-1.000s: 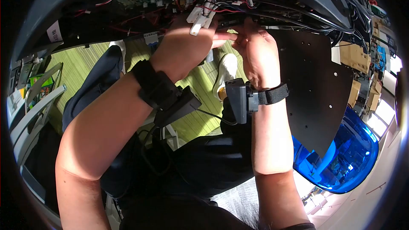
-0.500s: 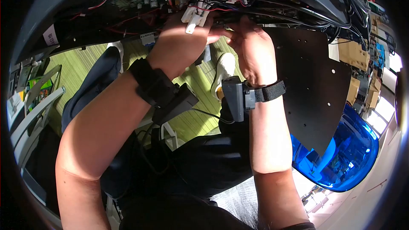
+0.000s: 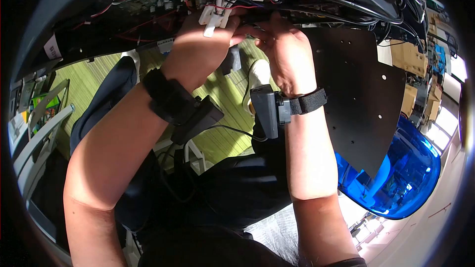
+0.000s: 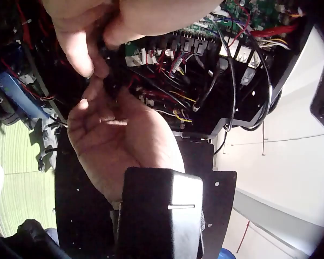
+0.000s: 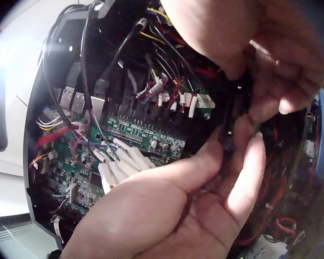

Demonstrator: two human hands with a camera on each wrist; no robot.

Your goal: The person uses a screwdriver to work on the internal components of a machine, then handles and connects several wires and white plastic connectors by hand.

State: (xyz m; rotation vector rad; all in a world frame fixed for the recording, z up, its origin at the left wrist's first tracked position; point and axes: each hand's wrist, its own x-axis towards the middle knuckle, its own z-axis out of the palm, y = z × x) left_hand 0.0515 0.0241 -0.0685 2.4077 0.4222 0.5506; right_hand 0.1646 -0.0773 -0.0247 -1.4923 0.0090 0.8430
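Note:
Both hands meet at a small dark part (image 5: 229,127) inside an opened black housing, its shape mostly hidden by fingers. My left hand (image 3: 200,44) pinches it between thumb and fingers, palm up in the right wrist view (image 5: 167,210). From the other side, the curled thumb and fingers of my right hand (image 3: 292,57) grip at the same spot, seen also in the left wrist view (image 4: 124,135). White connectors (image 3: 215,20) on thin wires lie over the back of my left hand. A green circuit board (image 5: 146,135) is beside the hands.
Black cables (image 3: 341,12) run along the housing. A black perforated panel (image 3: 356,94) hangs right of my right forearm, with a blue glossy shell (image 3: 415,168) beyond. Below are a green floor (image 3: 232,94), a shoe (image 3: 258,74) and legs. A grey metal frame (image 3: 49,123) stands at left.
In the head view, the hands, housing and white connectors have all shifted a little left and upward. The fingers remain together at the dark part.

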